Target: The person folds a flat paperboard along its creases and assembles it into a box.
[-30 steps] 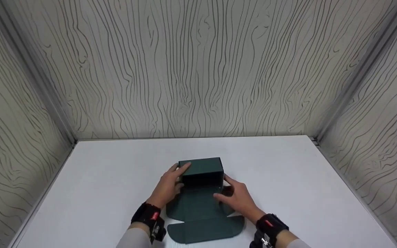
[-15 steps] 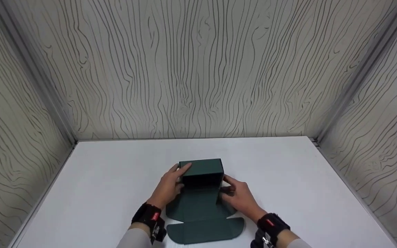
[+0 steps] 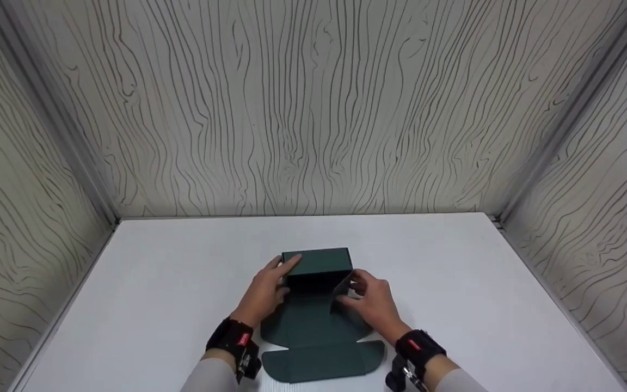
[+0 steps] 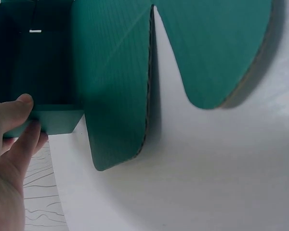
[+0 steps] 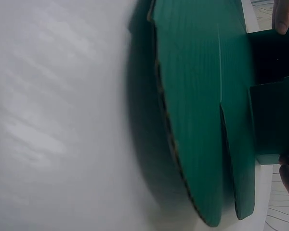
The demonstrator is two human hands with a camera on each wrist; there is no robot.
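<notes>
A dark green cardboard box [image 3: 321,262] stands partly folded at the middle of the table, its open side facing me. Its long lid panel [image 3: 316,329] lies toward me, side flaps spread. My left hand [image 3: 260,295] grips the box's left wall; in the left wrist view the thumb lies over the wall's edge and the fingers are outside. At the right, my right hand [image 3: 377,301] pinches a side flap [image 3: 340,291], which leans inward across the opening. The right wrist view shows this flap [image 5: 277,118] overlapping the dark interior, with only fingertips visible.
The white table [image 3: 155,294] extends around the box on all sides. Wood-grain patterned panels [image 3: 313,109] rise behind it and at both sides. The lid's rounded front flap [image 3: 321,362] lies between the two forearms.
The right-hand side flap has swung inward over the box opening, my right hand moving slightly left and up with it. The left hand keeps its hold; the box stays in place.
</notes>
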